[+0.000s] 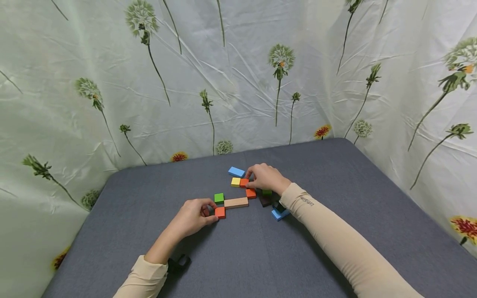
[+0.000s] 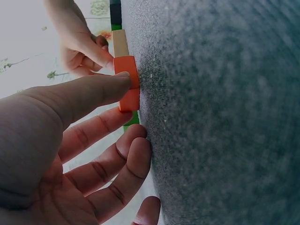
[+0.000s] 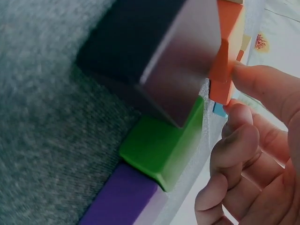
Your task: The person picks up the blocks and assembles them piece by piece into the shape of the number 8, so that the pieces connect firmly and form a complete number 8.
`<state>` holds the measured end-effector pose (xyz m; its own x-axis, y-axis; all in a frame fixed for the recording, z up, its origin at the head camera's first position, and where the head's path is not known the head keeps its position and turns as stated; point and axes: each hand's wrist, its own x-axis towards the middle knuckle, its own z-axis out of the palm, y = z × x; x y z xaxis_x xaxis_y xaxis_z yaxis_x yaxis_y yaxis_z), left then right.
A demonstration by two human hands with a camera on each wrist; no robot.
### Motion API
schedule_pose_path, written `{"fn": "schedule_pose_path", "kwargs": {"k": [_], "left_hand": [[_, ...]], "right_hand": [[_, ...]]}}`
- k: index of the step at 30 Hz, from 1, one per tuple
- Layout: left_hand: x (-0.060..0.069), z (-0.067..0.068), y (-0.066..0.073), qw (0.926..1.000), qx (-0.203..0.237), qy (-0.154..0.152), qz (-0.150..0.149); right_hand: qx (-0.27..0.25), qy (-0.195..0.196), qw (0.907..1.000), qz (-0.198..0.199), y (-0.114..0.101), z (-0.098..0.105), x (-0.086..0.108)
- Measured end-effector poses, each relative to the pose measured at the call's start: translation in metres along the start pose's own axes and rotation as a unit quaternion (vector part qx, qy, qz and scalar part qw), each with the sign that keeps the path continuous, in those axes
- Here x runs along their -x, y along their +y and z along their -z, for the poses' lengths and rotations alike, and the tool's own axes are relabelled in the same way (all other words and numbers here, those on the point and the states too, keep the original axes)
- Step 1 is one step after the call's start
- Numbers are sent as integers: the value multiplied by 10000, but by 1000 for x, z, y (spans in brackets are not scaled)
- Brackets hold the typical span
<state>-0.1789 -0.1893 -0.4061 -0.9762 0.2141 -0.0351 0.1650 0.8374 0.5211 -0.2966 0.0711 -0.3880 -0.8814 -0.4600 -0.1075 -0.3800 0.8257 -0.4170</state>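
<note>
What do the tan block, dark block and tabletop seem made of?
Tan block: probably wood, matte, seemingly bare, from its pale brown color.
Dark block: perhaps painted wood; satin, with soft sheen on one face.
Tabletop: likely covered in fabric, dull, showing a speckled, weave-like texture.

A table (image 1: 268, 256) screened in by a curtain (image 1: 242, 82), home or studio unclear
Pale, creased curtain fabric printed with dandelions (image 1: 140, 17) and red-yellow flowers (image 1: 179, 157) hangs behind the dark grey, cloth-topped table and along its sides, hiding the room beyond.
</note>
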Motion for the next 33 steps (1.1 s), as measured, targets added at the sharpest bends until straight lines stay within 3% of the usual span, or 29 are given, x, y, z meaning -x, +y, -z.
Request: {"fn": "schedule_pose_path", "kwargs": {"k": [14,33], "left_hand": [[-1,-1,-1,10000,17,-5,-22],[1,-1,0,9999,125,1,71]], "right_hand": [[-176,-204,9996,55,4,2,-2],[-418,-184,9988,164,9,5,0]]}}
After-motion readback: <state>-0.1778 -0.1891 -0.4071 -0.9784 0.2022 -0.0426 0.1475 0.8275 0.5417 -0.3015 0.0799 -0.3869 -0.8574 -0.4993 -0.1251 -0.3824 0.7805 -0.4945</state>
